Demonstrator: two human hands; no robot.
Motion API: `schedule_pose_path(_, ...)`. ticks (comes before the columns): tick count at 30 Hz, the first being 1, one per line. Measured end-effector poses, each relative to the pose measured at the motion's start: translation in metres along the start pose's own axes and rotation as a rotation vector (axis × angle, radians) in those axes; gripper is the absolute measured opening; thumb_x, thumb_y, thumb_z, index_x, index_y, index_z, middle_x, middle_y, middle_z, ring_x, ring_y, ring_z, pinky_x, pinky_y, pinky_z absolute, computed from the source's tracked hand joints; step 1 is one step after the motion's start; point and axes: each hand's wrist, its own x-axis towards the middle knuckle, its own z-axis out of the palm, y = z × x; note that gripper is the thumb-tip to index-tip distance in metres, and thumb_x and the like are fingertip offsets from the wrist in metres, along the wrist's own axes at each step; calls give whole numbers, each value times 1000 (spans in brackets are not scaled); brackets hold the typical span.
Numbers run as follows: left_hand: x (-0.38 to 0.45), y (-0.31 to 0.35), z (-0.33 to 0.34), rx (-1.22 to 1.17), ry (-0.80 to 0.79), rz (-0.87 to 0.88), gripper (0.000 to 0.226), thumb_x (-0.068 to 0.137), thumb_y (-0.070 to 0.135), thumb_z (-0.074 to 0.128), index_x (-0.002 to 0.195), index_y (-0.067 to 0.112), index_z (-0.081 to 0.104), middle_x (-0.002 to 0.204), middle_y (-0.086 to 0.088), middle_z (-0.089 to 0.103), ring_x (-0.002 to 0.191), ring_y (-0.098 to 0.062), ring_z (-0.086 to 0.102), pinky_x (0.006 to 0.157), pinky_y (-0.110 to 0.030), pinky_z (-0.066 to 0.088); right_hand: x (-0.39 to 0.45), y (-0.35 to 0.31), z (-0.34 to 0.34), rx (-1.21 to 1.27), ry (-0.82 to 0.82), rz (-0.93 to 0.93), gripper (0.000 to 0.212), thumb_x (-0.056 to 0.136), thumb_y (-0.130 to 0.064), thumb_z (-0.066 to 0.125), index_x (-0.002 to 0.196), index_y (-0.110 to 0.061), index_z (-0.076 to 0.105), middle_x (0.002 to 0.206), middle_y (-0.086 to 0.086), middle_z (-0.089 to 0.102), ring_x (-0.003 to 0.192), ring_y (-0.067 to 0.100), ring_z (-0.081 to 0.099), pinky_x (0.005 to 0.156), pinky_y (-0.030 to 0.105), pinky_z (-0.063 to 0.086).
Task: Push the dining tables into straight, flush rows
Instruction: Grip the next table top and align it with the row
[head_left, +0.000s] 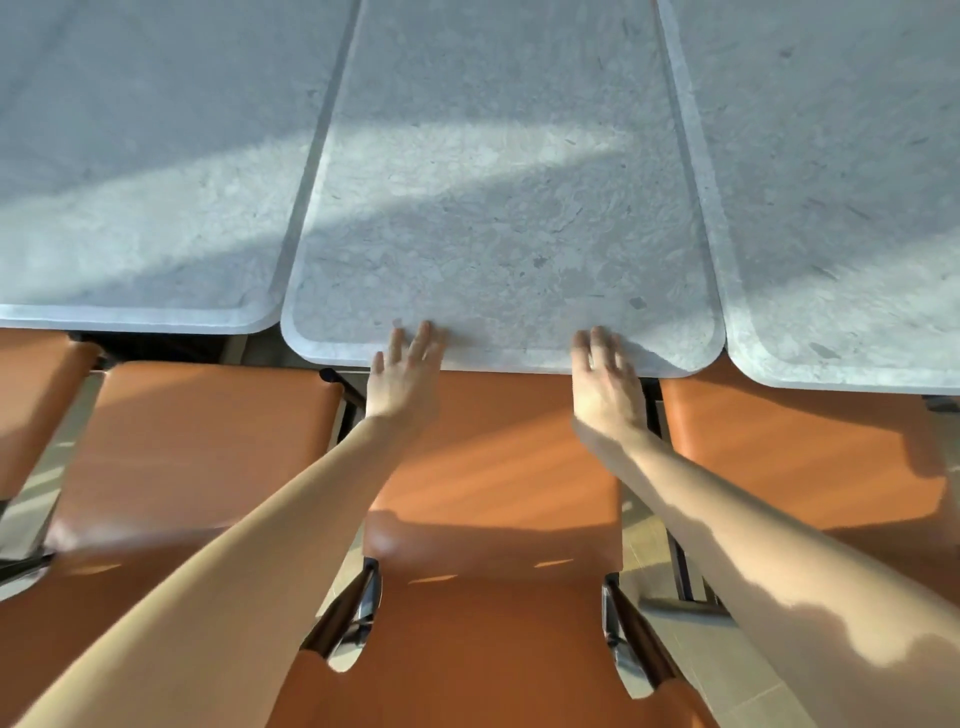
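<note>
Three grey marble-patterned worktops with rounded corners are sitting side by side; the middle worktop (498, 208) is jutting nearer than the left worktop (140, 208), while the right worktop (852, 208) is reaching nearer still. The left hand (408, 371) and right hand (605, 379) are resting on its near edge, each grip spread flat. Four orange chairs are standing below, the middle chair (493, 519) under the arms.

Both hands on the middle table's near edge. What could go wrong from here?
1. The left hand and right hand lie open and flat on the middle table, so they may slip instead of moving it.
2. Its sides sit tight against the left table and right table; a skewed push could drag them along.
3. The orange chair under the arms limits leverage.
</note>
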Motion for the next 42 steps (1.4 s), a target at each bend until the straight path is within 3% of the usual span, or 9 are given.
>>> schedule_pose_path(3, -38, 1, -4, -40, -51, 20, 89, 85, 3, 66, 158, 27, 20, 167, 6, 10, 151, -24, 23, 122, -41, 21, -31, -6, -14, 118, -156, 42, 66, 95, -7, 54, 154, -5, 26, 163, 21, 19, 146, 41, 30, 114, 53, 36)
schedule_pose_path(10, -116, -26, 8, -37, -309, -128, 89, 87, 18, 68, 159, 30, 16, 166, 5, 12, 140, -26, 40, 114, -41, 34, -90, -27, -18, 253, -327, 116, 69, 94, -14, 60, 154, -13, 26, 166, 9, 14, 148, 30, 28, 108, 41, 41)
schedule_pose_path(14, -137, -41, 7, 20, -409, -91, 78, 94, 26, 60, 159, 32, 18, 164, 6, 18, 140, -27, 40, 113, -43, 36, -114, -26, -12, 291, -355, 168, 64, 92, -13, 58, 150, -14, 32, 156, 5, 28, 130, 29, 47, 88, 37, 52)
schedule_pose_path(18, -157, -47, 2, -5, -454, -91, 68, 93, 25, 57, 155, 27, 30, 153, 1, 40, 133, -25, 50, 105, -41, 43, -146, -20, 0, 296, -404, 244, 63, 94, -16, 57, 152, -14, 32, 154, 4, 30, 113, 28, 58, 77, 34, 53)
schedule_pose_path(22, -181, -53, 9, 19, -504, -34, 64, 94, 36, 54, 153, 23, 31, 142, -1, 55, 124, -25, 58, 91, -37, 48, -180, -14, 6, 302, -489, 300, 67, 97, -17, 57, 156, -8, 26, 157, 12, 30, 112, 27, 61, 82, 30, 55)
schedule_pose_path(27, -206, -68, 17, 114, -474, 50, 57, 98, 46, 47, 149, 24, 33, 132, -2, 61, 118, -25, 61, 90, -36, 48, -216, 2, 3, 296, -492, 353, 47, 95, -18, 60, 139, -8, 48, 125, 11, 58, 94, 23, 67, 81, 35, 60)
schedule_pose_path(31, -225, -78, 23, 161, -510, 23, 57, 100, 47, 42, 152, 26, 30, 138, -4, 58, 124, -26, 58, 96, -36, 46, -239, 10, 2, 226, -543, 355, 19, 93, -16, 59, 109, -7, 59, 82, 3, 59, 78, 22, 65, 54, 24, 44)
schedule_pose_path(37, -258, -84, 37, 103, -610, -116, 55, 101, 55, 35, 145, 22, 41, 140, -4, 56, 124, -26, 57, 97, -37, 47, -267, 12, 3, 82, -614, 438, 47, 103, -26, 46, 145, -4, 45, 133, 14, 62, 111, 27, 64, 78, 29, 49)
schedule_pose_path(42, -269, -93, 55, -36, -707, -252, 62, 101, 60, 31, 135, 14, 55, 130, -4, 64, 113, -21, 61, 95, -29, 46, -287, 25, 10, -23, -602, 481, 43, 101, -26, 46, 139, -5, 51, 132, 12, 62, 116, 28, 63, 95, 35, 53)
